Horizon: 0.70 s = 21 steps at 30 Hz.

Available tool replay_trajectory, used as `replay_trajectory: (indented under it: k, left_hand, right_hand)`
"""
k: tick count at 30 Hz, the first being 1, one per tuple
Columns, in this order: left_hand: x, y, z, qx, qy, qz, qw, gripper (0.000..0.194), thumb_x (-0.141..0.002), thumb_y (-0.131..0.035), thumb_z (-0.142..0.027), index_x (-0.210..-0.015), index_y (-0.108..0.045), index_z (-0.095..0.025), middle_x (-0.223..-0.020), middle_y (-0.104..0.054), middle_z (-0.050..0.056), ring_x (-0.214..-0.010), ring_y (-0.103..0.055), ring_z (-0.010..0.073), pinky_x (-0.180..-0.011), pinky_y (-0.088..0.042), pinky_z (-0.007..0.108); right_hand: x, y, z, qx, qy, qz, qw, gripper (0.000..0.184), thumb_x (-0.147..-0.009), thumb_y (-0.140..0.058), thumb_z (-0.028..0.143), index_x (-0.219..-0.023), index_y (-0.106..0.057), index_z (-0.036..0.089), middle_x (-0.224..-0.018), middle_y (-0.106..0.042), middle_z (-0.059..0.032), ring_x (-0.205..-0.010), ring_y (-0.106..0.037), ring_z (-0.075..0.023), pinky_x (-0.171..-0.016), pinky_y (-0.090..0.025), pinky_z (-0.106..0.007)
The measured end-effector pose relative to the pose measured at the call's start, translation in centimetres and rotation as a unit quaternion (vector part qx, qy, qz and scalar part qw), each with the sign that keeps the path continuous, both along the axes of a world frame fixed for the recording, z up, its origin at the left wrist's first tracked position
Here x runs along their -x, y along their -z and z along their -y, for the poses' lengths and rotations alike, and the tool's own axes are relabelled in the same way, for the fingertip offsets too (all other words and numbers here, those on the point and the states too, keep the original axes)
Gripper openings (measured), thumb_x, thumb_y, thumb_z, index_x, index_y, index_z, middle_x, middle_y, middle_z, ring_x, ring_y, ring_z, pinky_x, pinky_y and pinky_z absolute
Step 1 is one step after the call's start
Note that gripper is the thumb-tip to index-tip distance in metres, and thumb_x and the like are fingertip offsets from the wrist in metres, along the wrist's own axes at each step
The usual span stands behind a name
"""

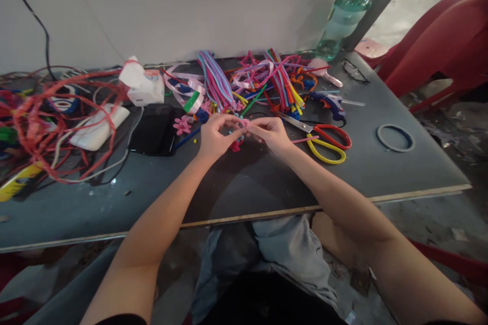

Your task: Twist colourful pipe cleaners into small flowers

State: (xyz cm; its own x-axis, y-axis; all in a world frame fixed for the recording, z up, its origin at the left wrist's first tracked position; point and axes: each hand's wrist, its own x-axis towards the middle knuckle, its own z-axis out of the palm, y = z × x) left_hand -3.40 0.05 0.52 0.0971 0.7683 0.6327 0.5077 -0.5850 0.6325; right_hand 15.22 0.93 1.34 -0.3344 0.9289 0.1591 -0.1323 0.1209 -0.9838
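Between my two hands, above the dark table, is a pink pipe cleaner (244,123) bent into a small looped shape. My left hand (218,136) pinches it from the left with thumb and fingertips. From the other side my right hand (271,134) is closed on it too. A straight pink length (306,139) sticks out to the right past my right hand; I cannot tell if it belongs to the same piece. Close by on the left lies a pink pipe-cleaner flower (183,125). Scissors (324,139) with red and yellow handles rest right of my right hand.
Pipe-cleaner bundles (216,81) lie at the back, beside a second bundle (284,84). A black phone-like object (153,129), tissue pack (147,87) and tangled red ribbon (34,132) fill the left. Rightward are a glue gun (330,104), tape roll (395,138) and green bottle (341,23).
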Motion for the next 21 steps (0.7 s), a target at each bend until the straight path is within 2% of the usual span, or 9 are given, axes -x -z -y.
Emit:
replay_trajectory:
  k: [3,6,10,15,19,21]
  left_hand:
    - [1.0,0.1,-0.4,-0.103,-0.040,-0.143,0.984,0.030,-0.091,-0.072,-0.050,-0.105,-0.075,-0.024,-0.087,-0.079,0.005,-0.091,-0.067,0.0220,-0.087,-0.050,0.037]
    - [1.9,0.0,-0.8,-0.169,-0.032,-0.240,0.955,0.022,-0.099,-0.063,-0.040,-0.115,-0.074,-0.029,-0.108,-0.080,0.005,-0.105,-0.065,0.0226,-0.094,-0.046,0.038]
    - [2.3,0.0,-0.9,-0.208,0.005,-0.270,0.940,0.022,-0.103,-0.056,-0.031,-0.115,-0.074,-0.031,-0.110,-0.079,0.002,-0.106,-0.064,0.0192,-0.094,-0.046,0.035]
    - [2.0,-0.5,-0.5,-0.256,0.016,-0.319,0.912,0.018,-0.102,-0.058,-0.029,-0.103,-0.076,-0.026,-0.097,-0.080,0.001,-0.098,-0.065,0.0182,-0.088,-0.048,0.033]
    - [1.9,-1.2,-0.3,-0.347,0.012,-0.327,0.879,0.012,-0.100,-0.062,-0.026,-0.099,-0.074,-0.025,-0.094,-0.080,-0.002,-0.094,-0.065,0.0166,-0.086,-0.049,0.029]
    - [1.9,-1.4,-0.2,-0.357,0.023,-0.341,0.870,0.015,-0.101,-0.061,-0.024,-0.096,-0.074,-0.025,-0.092,-0.079,-0.002,-0.094,-0.066,0.0162,-0.085,-0.049,0.029]
  right_hand:
    - [0.1,-0.1,-0.1,0.016,-0.004,0.002,1.000,0.055,-0.071,-0.079,0.069,-0.074,-0.069,0.015,-0.057,-0.054,0.0048,-0.047,-0.036,-0.0035,-0.044,-0.025,-0.021]
    - [-0.1,-0.2,-0.4,0.016,-0.047,0.022,0.999,0.060,-0.070,-0.077,0.074,-0.073,-0.064,0.015,-0.058,-0.052,0.0054,-0.045,-0.041,-0.0033,-0.042,-0.025,-0.021]
    - [-0.5,-0.5,-0.4,0.022,-0.127,0.077,0.989,0.058,-0.075,-0.075,0.071,-0.069,-0.059,0.016,-0.063,-0.061,0.0016,-0.040,-0.044,-0.0026,-0.038,-0.025,-0.021]
    - [-1.2,-1.1,-0.4,0.050,-0.184,0.104,0.976,0.050,-0.076,-0.079,0.061,-0.069,-0.062,0.015,-0.059,-0.060,0.0031,-0.041,-0.044,-0.0025,-0.037,-0.025,-0.019]
    - [-1.6,-1.7,-0.5,0.070,-0.205,0.124,0.968,0.041,-0.076,-0.080,0.051,-0.070,-0.064,0.014,-0.064,-0.065,0.0014,-0.044,-0.047,-0.0029,-0.040,-0.031,-0.018]
    - [-1.8,-2.0,-0.5,0.063,-0.203,0.153,0.965,0.031,-0.079,-0.077,0.042,-0.072,-0.065,0.015,-0.065,-0.067,0.0008,-0.045,-0.048,-0.0036,-0.042,-0.034,-0.019]
